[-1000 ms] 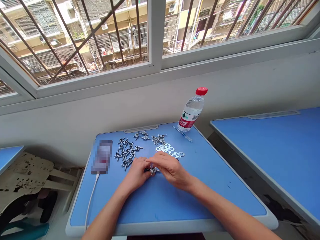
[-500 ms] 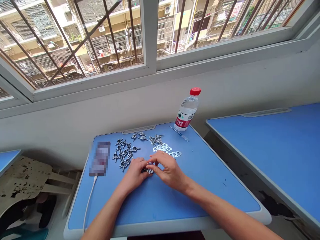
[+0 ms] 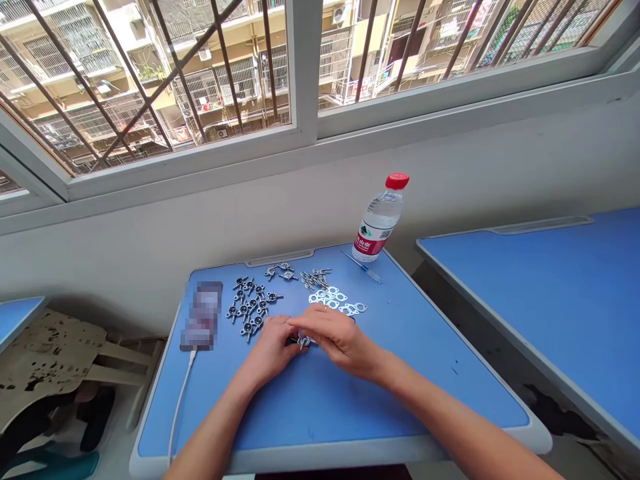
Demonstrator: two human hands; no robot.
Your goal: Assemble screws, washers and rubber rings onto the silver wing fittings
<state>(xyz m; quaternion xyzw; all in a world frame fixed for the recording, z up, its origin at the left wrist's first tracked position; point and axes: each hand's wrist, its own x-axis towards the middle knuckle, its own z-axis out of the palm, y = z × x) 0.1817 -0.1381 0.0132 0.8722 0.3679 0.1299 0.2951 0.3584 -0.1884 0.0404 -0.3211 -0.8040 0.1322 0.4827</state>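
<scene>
Near the middle of the blue desk, my left hand is closed round a small metal part, of which only a silvery bit shows. My right hand reaches over the same part from the right, its fingers pressed together and their tips at my left fingers. Its thumb and whatever it grips are hidden. Left of my hands lie several metal parts with black round centres. Beyond my right hand are flat silvery plates with holes, and a pile of small metal pieces with stems.
A few more metal parts lie at the desk's back. A phone with a white cable is at the left. A water bottle stands at the back right beside a pen. Another blue desk is to the right.
My right fingers have straightened from a pinch and now stretch over the metal part towards my left hand. The whole view has shifted slightly; the left hand keeps its hold.
</scene>
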